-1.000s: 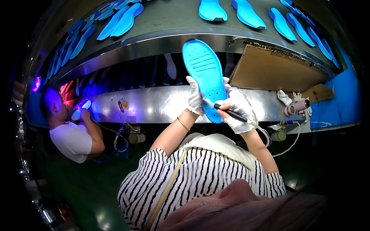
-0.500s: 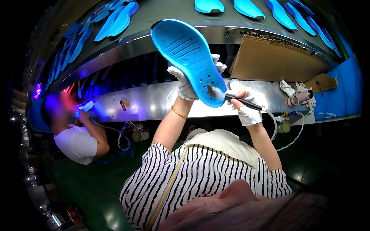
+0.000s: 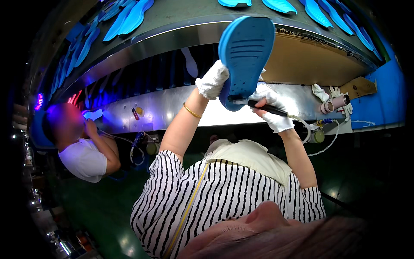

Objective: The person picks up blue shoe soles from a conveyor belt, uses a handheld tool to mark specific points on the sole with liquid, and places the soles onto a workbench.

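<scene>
The left hand [image 3: 212, 80], in a white knit glove, is clenched on the left edge of a blue moulded rubber shoe sole [image 3: 244, 56], holding it up in the air in front of the steel conveyor frame [image 3: 142, 108]. The sole's grooved face is turned toward the camera. Its long axis runs nearly upright, leaning a little to the right at the top, w/ the lower rounded end down between the two hands.

The right hand [image 3: 272, 108], also white-gloved, is closed around a thin black pen-like tool [image 3: 263, 107] w/ a cord trailing off to the right. The tool lies roughly crosswise to the sole's long axis, and its tip sits at the sole's lower end, touching or just beside it (can't tell which). So the sole lies up and to the left of the right-hand grip, and the right hand is the nearer one to that lower end.

Left forearm is raised steeply, elbow low, w/ a gold bangle [image 3: 191, 111] at the wrist. Right forearm rises more upright, wrist bent inward.

More blue soles [image 3: 129, 19] lie on the belt above. A second person in a white shirt [image 3: 84, 159] works further left, under violet light.
</scene>
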The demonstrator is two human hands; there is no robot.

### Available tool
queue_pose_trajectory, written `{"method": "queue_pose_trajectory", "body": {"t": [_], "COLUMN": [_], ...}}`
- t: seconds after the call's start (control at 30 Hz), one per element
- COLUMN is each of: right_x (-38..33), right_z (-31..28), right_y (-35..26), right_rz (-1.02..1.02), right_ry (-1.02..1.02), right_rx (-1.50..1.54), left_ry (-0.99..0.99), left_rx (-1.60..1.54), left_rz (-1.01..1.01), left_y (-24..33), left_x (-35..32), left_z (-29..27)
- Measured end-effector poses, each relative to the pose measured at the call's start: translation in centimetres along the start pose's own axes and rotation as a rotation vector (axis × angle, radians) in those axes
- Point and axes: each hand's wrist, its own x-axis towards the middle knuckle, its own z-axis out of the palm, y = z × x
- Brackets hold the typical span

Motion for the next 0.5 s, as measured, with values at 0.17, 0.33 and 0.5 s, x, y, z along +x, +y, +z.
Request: {"method": "queue_pose_trajectory", "body": {"t": [0.17, 0.33, 0.5], "right_x": [0.5, 0.5, -0.1], "right_z": [0.0, 0.1, 0.9], "right_y": [-1.0, -2.2, -2.2], "right_rz": [0.395, 0.287, 0.154], "right_ry": [-0.131, -0.039, -0.201], "right_rx": [-0.002, 0.073, -0.154], "left_ry": [0.113, 0.132, 0.183], "left_rx": [0.335, 0.292, 0.377], "left_rz": [-0.262, -0.431, -0.559], "left_y": [0.8, 0.9, 1.1], "left_x": [0.4, 1.1, 1.5], "left_z": [-0.5, 0.6, 0.9]}}
